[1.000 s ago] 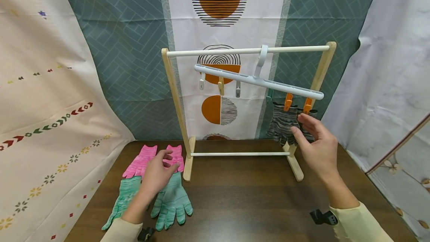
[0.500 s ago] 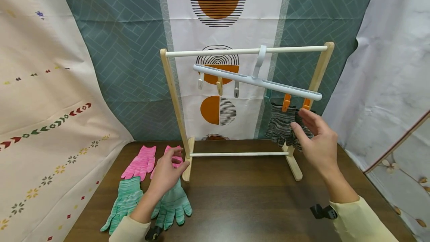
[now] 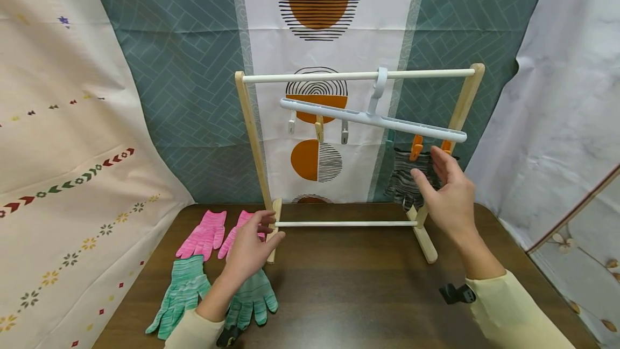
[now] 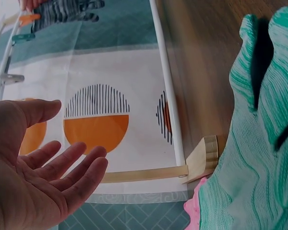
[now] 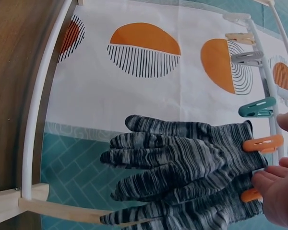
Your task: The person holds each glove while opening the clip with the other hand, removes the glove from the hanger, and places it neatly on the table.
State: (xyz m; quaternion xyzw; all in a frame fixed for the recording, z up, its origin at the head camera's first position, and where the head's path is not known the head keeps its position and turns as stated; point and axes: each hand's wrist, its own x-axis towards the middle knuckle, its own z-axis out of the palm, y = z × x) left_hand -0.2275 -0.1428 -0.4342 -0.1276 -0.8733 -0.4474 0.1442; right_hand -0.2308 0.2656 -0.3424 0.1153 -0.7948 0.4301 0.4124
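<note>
My right hand (image 3: 448,198) is held in front of the black-and-grey striped gloves (image 5: 177,148), fingers spread and gripping nothing. Two orange clothespins, one of them the upper orange clothespin (image 5: 263,143), hold these gloves by their cuffs beneath a pale blue hanger (image 3: 368,117). That hanger tilts down to the right, hooked over the rack's top bar (image 3: 315,76). In the head view, my left hand (image 3: 251,246) hovers above a green glove (image 3: 254,298) and a pink glove (image 3: 237,233), partly covering both. Its fingers are loosely bent around nothing, as the left wrist view confirms.
Another pink glove (image 3: 205,233) and green glove (image 3: 179,295) lie on the brown table (image 3: 339,295) at the left. A teal clothespin (image 5: 258,107), a grey clothespin (image 5: 247,58) and others hang from the hanger without gloves. Wooden rack feet (image 3: 423,241) stand on the table.
My left hand has moved right, from over the gloves toward the rack's left foot. The right hand has shifted slightly left and up, now covering more of the rear striped glove.
</note>
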